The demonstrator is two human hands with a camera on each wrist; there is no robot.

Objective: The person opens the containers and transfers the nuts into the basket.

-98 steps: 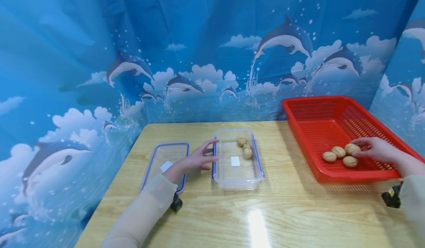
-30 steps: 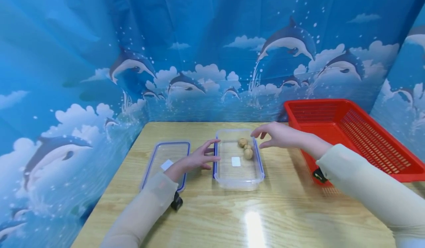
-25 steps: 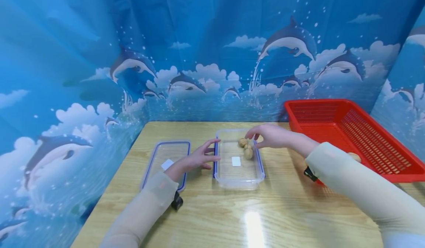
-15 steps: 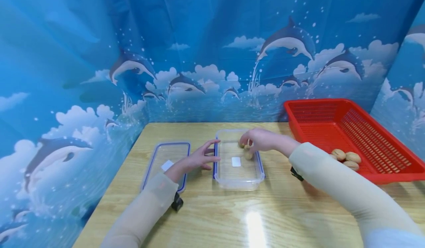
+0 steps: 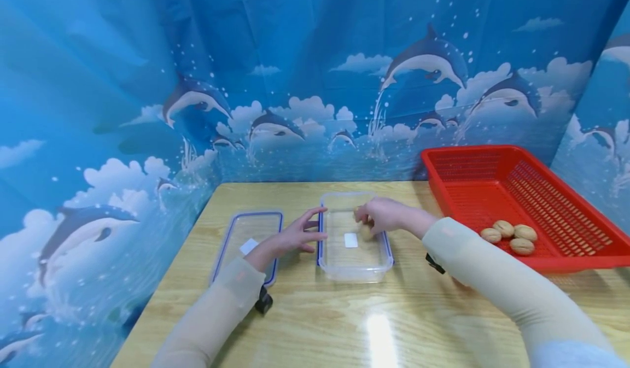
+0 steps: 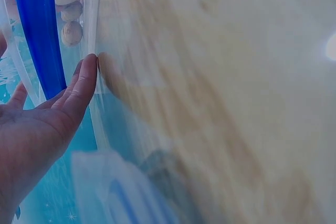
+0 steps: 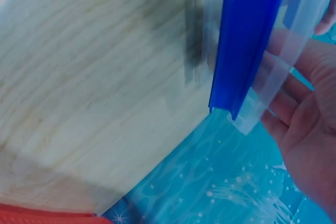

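My right hand [image 5: 386, 215] reaches into a clear plastic food box [image 5: 354, 274], its fingers curled over the walnuts [image 5: 367, 233] there and pinching one, mostly hidden by the hand. Through the box wall, three walnuts [image 6: 72, 33] show in the left wrist view. In the right wrist view the right hand [image 7: 310, 108] is partly behind the clear wall and a blue side clip [image 7: 247, 45]. My left hand [image 5: 290, 235] has its fingers spread and fairly straight, fingertips at the box's left rim; in the left wrist view the left hand [image 6: 44, 127] lies along the wall.
A clear lid with a blue seal [image 5: 251, 227] lies left of the box, partly under the left forearm. At the right stands a red slotted basket [image 5: 561, 263] with several walnuts [image 5: 504, 228]. The wooden table [image 5: 315, 319] meets a dolphin-print backdrop [image 5: 295, 155] behind.
From the red basket, where it gripped a walnut, my right hand has moved left and down into the box, its fingers closing over the walnuts. The left hand stays at the rim.
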